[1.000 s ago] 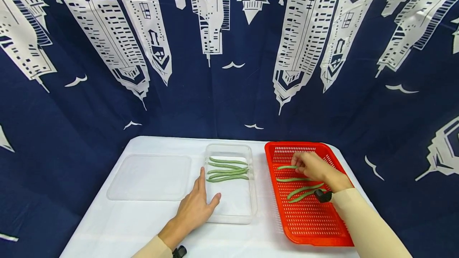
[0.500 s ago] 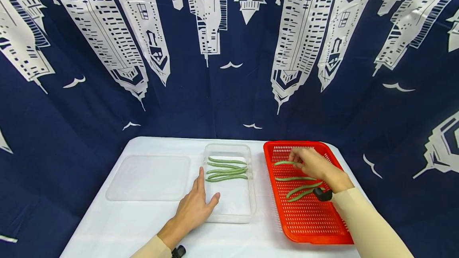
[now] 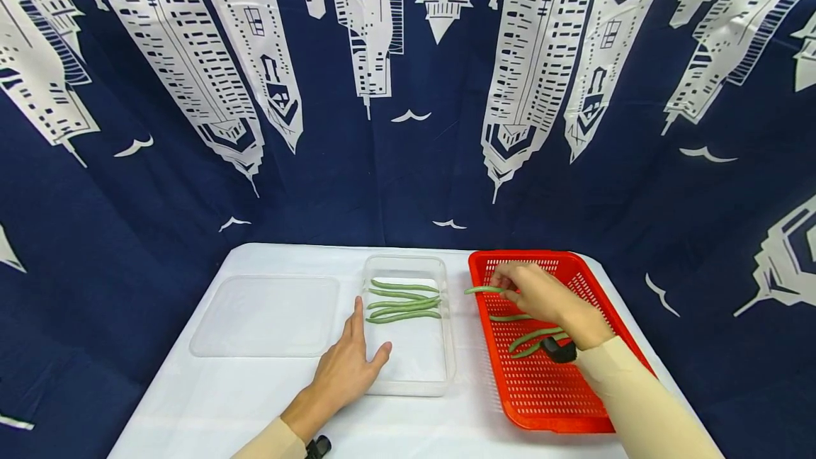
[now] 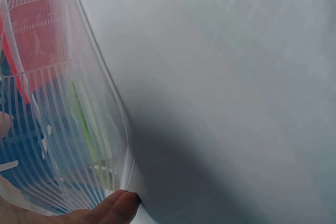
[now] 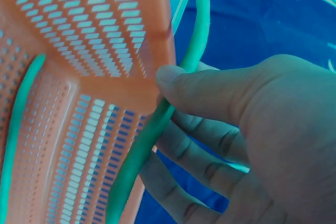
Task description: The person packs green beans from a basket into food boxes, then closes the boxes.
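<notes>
My right hand (image 3: 542, 296) pinches a green bean (image 3: 482, 290) over the far left rim of the red basket (image 3: 554, 409). In the right wrist view the bean (image 5: 198, 38) runs between thumb and fingers, both ends sticking out. Other green beans (image 3: 532, 338) lie in the basket, partly covered by the hand. My left hand (image 3: 347, 367) lies along the left side of a clear plastic container (image 3: 440, 389), fingers extended. Several green beans (image 3: 403, 305) lie crosswise in the container's far half. In the left wrist view, fingertips (image 4: 125, 206) touch its ribbed wall (image 4: 55, 98).
A translucent flat lid (image 3: 268, 317) lies on the white table (image 3: 255, 388), left of the container. Behind the table hangs a dark blue curtain (image 3: 382, 183) printed with white buildings. A strip of table separates container and basket.
My right hand has lifted the green bean and carried it left, from inside the basket to over its left rim. The left hand stays in place.
</notes>
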A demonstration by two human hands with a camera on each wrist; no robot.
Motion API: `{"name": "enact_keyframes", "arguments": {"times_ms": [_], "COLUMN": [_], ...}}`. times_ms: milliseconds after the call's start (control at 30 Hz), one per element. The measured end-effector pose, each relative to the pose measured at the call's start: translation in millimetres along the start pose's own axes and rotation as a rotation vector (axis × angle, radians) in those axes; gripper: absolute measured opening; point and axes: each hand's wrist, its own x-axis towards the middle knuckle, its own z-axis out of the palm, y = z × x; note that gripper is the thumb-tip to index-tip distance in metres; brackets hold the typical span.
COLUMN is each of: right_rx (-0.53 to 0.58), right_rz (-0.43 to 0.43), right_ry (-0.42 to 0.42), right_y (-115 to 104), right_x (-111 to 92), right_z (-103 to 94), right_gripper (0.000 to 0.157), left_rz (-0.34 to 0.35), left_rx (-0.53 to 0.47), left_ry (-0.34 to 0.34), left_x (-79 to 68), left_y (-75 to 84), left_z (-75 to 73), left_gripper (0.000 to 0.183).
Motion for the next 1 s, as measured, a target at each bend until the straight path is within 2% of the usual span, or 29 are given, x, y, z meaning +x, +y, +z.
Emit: {"name": "enact_keyframes", "arguments": {"times_ms": [133,500,1000], "right_rx": [-0.027,-0.064,-0.082], "right_rz": [-0.029,-0.04,-0.092], "right_ry": [0.007,-0.016,-0.076], "right_y": [-10.5,-37.1,-79.9], "right_x": [4.2,17.3,48.6], "right_z": [2.4,15.3,35.1], "right_gripper": [0.027,0.019,0.021], "left_rz": [-0.003,-0.012,-0.013], "left_rx": [0.0,-0.003,0.001], "left_ry": [0.002,0.008,0.007], "left_x": [0.1,-1.6,-0.2], "left_y": [0.8,3.3,0.8], "left_z": [0.3,0.1,0.8], "left_gripper": [0.109,0.108,0.108]}}
